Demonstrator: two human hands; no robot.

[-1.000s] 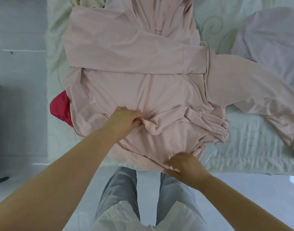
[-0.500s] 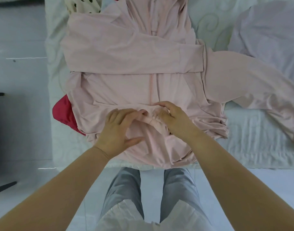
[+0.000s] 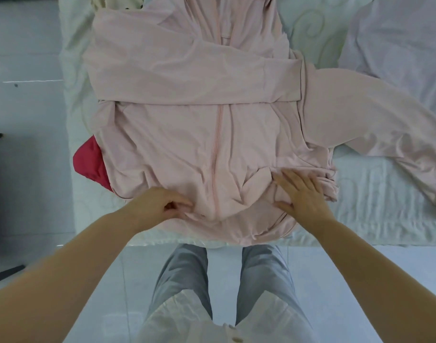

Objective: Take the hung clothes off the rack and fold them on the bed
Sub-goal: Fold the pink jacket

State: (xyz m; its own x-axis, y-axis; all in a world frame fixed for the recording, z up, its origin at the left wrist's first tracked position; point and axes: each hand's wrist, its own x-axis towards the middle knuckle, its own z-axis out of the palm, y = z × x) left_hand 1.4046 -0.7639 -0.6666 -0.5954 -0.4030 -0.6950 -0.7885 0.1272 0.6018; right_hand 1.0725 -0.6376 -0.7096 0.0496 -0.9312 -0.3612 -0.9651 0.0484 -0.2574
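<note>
Presently the pink jacket lies front-up on the bed, its zip running toward the person and its hem bunched at the near edge of the mattress. One sleeve is folded flat across the chest; the other sleeve lies stretched out to the right over bare bedding. The left hand has its fingers curled and pinches a tuck of fabric at the hem, left of the zip. The right hand lies flat, fingers spread, pressing the crumpled right side of the hem and gripping nothing. Judged from this, one hand anchors the cloth while the other smooths it, readying the body for the next fold. A red garment shows from under the jacket's left side, close to the bed's left edge, so room is short there. To the right, the open bedding is partly taken by the loose sleeve and a pale lilac cloth further back. The hem slightly overhangs the near edge and could slip toward the floor.
</note>
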